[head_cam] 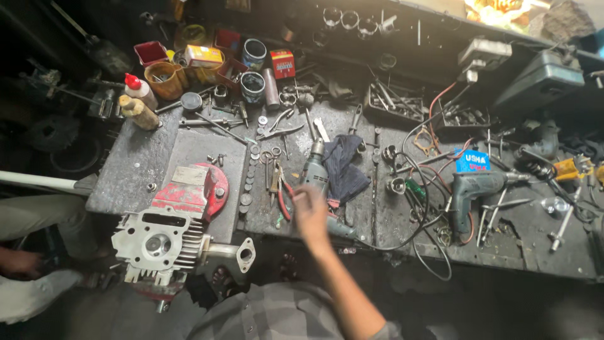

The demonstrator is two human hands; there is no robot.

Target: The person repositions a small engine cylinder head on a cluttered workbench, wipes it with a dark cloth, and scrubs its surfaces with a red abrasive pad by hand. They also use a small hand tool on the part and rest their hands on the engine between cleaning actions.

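Where grimy metal bench (pixel 145 157) clutters, right hand (pixel 309 211) over grey drill (pixel 314 170).

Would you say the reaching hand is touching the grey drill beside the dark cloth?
Cannot tell: in the head view the right hand is blurred and overlaps the grey drill, hiding any contact.

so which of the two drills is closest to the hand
The grey-green drill lying beside the dark blue rag. It sits right by the right hand; the other drill lies far off to the right, below a blue box.
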